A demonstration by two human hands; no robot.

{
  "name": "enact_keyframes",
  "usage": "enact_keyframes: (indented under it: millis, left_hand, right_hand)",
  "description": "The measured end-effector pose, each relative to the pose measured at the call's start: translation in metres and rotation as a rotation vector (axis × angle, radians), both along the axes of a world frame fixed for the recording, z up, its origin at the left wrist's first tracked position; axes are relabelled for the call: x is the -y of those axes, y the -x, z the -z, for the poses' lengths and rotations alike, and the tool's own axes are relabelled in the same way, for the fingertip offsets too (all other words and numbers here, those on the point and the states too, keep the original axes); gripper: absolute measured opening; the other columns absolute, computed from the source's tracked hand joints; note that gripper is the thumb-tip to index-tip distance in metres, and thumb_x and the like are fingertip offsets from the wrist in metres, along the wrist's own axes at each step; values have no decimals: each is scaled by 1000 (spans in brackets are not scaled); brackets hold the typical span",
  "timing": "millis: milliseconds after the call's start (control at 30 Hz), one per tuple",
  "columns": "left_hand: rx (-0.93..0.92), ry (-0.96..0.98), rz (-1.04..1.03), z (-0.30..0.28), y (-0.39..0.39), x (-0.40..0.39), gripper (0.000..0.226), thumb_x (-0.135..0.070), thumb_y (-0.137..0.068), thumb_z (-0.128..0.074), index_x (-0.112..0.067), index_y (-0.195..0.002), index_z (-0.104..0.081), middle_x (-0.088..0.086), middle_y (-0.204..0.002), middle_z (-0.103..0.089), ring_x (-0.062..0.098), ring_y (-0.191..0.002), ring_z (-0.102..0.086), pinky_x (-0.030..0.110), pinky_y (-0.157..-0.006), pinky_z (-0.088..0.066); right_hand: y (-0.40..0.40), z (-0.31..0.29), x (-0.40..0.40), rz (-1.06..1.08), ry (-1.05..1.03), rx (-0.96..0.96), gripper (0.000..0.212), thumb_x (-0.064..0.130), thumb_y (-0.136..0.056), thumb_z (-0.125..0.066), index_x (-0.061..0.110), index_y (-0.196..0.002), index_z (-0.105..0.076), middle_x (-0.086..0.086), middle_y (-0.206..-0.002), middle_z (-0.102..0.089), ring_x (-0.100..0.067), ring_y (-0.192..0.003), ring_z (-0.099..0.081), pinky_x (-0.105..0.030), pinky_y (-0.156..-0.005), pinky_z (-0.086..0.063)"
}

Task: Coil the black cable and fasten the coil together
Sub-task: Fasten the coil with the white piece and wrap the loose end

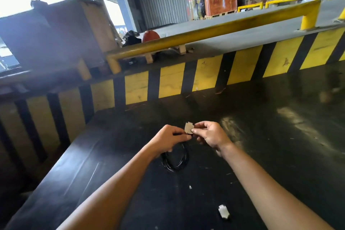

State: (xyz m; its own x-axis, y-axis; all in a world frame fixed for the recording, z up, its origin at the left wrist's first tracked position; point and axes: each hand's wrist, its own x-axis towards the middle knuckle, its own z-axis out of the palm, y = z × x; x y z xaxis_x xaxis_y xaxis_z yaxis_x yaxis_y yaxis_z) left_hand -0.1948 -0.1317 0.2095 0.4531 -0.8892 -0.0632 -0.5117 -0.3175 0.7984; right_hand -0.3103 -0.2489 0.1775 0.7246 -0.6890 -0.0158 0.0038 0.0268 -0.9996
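Observation:
The black cable hangs as a coil of several loops over the black table. My left hand pinches the top of the coil between thumb and fingers. My right hand meets it from the right, its fingertips on a small pale strip of tape that stands up at the top of the coil between the two hands. Where the tape touches the cable is hidden by my fingers.
A white scrap and a tiny white bit lie on the table near me. Behind the table runs a yellow and black striped wall with a yellow rail on top. Crates stand further back.

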Motion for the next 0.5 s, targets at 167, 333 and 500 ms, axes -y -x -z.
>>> enact_keyframes:
  millis: [167, 333, 500]
  left_hand:
    - [-40, 65, -24, -20, -3, 13, 8, -28, -83, -69, -25, -78, -75, -6, -54, -44, 9, -45, -29, 22, -41, -25]
    - [51, 97, 27, -35, -7, 24, 7, -21, -84, -68, -23, -85, -75, -1, -59, -53, 12, -46, -35, 23, -37, -30]
    - [81, 120, 69, -47, -8, 31, 6, -16, -84, -68, -15, -85, -74, -10, -50, -51, 2, -36, -31, 17, -36, -24]
  right_hand:
    - [-2, -24, 15, 13, 270, -6, 6, 11, -86, -64, 17, -86, -65, 1, -66, -61, 1, -42, -55, -10, -42, -41]
    - [2, -43, 22, -59, 609, -133, 20, 34, -86, -63, 19, -93, -74, 11, -72, -65, -2, -64, -57, -4, -53, -42]
    - [1, -52, 30, -20, 700, -72, 16, 22, -87, -64, 12, -93, -75, 6, -78, -69, 6, -68, -59, -4, -60, -41]
